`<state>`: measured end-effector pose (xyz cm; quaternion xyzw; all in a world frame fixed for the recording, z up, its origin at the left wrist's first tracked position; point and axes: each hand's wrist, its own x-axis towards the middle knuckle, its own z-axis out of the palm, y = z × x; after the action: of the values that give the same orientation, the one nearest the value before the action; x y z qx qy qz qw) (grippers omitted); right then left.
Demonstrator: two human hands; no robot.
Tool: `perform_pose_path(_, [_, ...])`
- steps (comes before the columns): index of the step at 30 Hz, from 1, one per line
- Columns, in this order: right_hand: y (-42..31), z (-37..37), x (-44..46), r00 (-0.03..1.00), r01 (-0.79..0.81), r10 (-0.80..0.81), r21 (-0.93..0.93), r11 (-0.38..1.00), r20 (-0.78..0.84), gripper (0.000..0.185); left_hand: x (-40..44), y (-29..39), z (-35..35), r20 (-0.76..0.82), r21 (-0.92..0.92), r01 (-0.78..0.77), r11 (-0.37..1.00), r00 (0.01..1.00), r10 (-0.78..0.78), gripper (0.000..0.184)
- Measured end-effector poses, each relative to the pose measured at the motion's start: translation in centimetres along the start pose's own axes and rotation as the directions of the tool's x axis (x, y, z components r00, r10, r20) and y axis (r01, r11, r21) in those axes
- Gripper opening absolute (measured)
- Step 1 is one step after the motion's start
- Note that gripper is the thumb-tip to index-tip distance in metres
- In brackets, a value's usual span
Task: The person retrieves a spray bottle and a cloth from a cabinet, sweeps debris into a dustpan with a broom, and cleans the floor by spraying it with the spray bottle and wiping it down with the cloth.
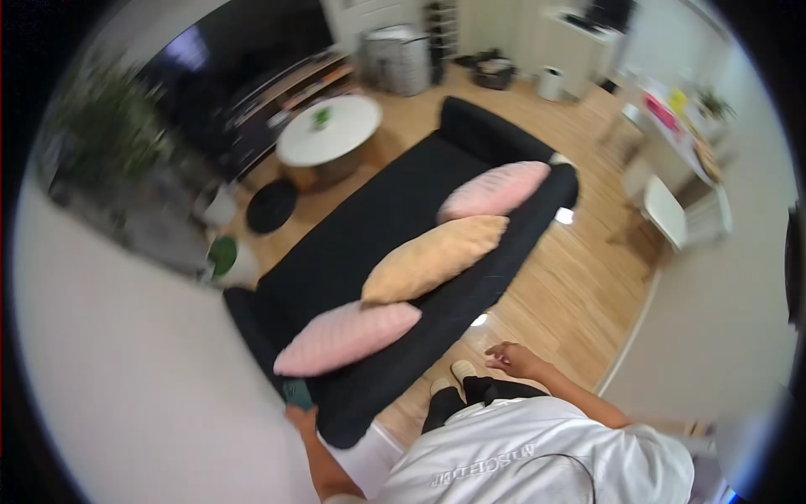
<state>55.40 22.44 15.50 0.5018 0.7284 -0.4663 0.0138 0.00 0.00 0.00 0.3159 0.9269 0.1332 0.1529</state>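
Note:
My left hand [302,416] is at the near left end of the black sofa [369,208], closed on a dark green phone-like object [297,393] beside the sofa's arm. My right hand [514,359] hangs over the wooden floor behind the sofa, its fingers apart and holding nothing. Three cushions lean in a row along the sofa's back: a pink one [348,338] nearest my left hand, a yellow-orange one [434,259] in the middle and another pink one [495,190] at the far end.
Beyond the sofa stand a white oval table [329,131] with a small plant and a round black stool [271,207]. A white chair [663,212] is by the desk at right. White walls flank both sides, and potted plants stand at left.

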Motion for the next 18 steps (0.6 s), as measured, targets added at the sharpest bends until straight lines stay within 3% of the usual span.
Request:
perform_pose_path(1, [-1.6,0.5,-1.1,1.0,-0.004,0.004,-0.031,1.0,0.012,0.046,-0.6,-1.4,0.0,-0.064,-0.024,-0.045,0.999,0.997,0.043,0.096])
perform_pose_path(2, [-2.6,1.3,-1.9,1.0,-0.003,0.005,-0.065,0.998,0.03,0.048,-0.7,-2.5,-0.4,-0.011,-0.02,0.076,0.997,0.997,-0.076,0.112])
perform_pose_path(3, [-1.3,-2.2,3.4,0.989,0.092,-0.093,-0.018,0.996,-0.116,0.048,5.5,4.2,-3.3,-0.058,-0.009,0.106,0.994,0.993,-0.106,0.123])
perform_pose_path(4, [-0.2,-2.5,1.4,0.992,0.063,-0.065,-0.021,0.998,-0.108,0.047,2.9,5.0,-3.4,-0.064,-0.043,0.289,0.956,0.954,-0.292,0.125])
perform_pose_path(5, [0.8,-3.0,-0.1,0.994,0.046,-0.048,-0.027,0.999,-0.103,0.047,1.5,6.2,-3.2,-0.237,0.102,0.383,0.918,0.906,-0.352,0.097])
perform_pose_path(6, [1.9,-3.7,-1.5,0.994,-0.016,0.012,-0.041,0.999,-0.113,0.047,2.4,5.3,-1.8,-0.562,0.063,0.136,0.989,0.824,-0.078,0.072])
perform_pose_path(7, [2.9,-4.2,-1.7,0.989,-0.031,0.027,-0.028,0.999,-0.147,0.047,2.8,5.3,-1.1,-0.781,0.199,-0.085,0.976,0.588,0.211,0.056])
perform_pose_path(8, [3.9,-4.6,-1.8,0.986,-0.077,0.07,-0.038,0.996,-0.149,0.046,1.5,10.5,-3.6,-0.889,0.172,-0.087,0.981,0.415,0.192,0.051])
perform_pose_path(11, [7.2,-6.8,-2.1,0.978,-0.169,0.162,-0.049,0.984,-0.13,0.046,-1.7,31.3,-9.5,-0.96,-0.182,-0.374,0.909,0.268,-0.081,0.027])
perform_pose_path(13, [10.1,-8.8,-2.1,0.986,-0.158,0.156,-0.037,0.987,-0.065,0.045,-0.4,38.2,-7.5,-0.897,-0.196,-0.531,0.824,0.438,0.068,0.049])
perform_pose_path(14, [11.4,-9.9,-1.9,0.984,-0.164,0.162,-0.024,0.986,-0.072,0.045,-1.1,45.1,-6.1,-0.961,-0.024,-0.698,0.716,0.213,0.175,0.021])
perform_pose_path(15, [14.7,-12.9,-2.0,0.989,-0.132,0.133,0.019,0.991,-0.071,0.045,-5.9,56.4,-3.3,-0.898,-0.103,-0.85,0.516,0.303,0.319,0.017])
perform_pose_path(16, [16.6,-14.7,-2.3,0.993,-0.096,0.099,0.05,0.994,-0.061,0.045,-8.1,60.6,-1.8,-0.829,-0.006,-0.85,0.527,0.299,0.472,0.017])
perform_pose_path(17, [18.7,-16.5,-2.8,0.993,-0.1,0.103,0.055,0.993,-0.06,0.045,-10.3,64.7,0.5,-0.804,-0.092,-0.898,0.43,0.321,0.5,0.018])
perform_pose_path(18, [21.1,-18.9,-3.1,0.992,-0.089,0.094,0.062,0.994,-0.08,0.045,-12.5,68.7,3.2,-0.761,-0.317,-0.913,0.257,0.407,0.506,0.02])
